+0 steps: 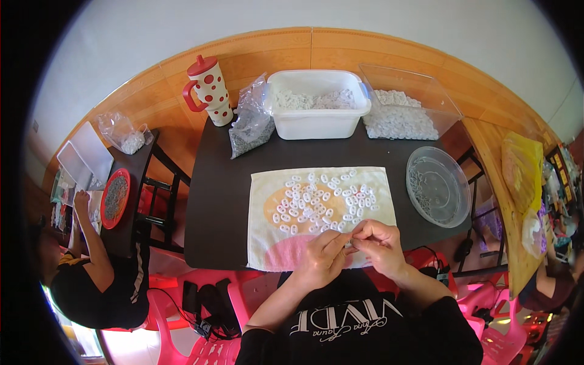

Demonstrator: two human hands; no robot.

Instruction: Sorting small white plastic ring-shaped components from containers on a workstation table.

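My left hand (322,260) and my right hand (381,246) meet over the front right part of a pale towel (258,201). Both have their fingers pinched together around something small, mostly hidden by the fingertips. Just beyond them, many small white plastic pieces (307,198), oval with two holes, lie scattered across the towel. To the right stands a clear round tub (447,210) with thin grey metal bits (418,185) along its left side.
At the table's back are a dotted tumbler (210,91), a clear bag of grey bits (249,121), a white tub (316,125) and a clear bin of white pieces (401,115). On the left, a person (91,274) works near a red tray (115,198). Another person sits far right.
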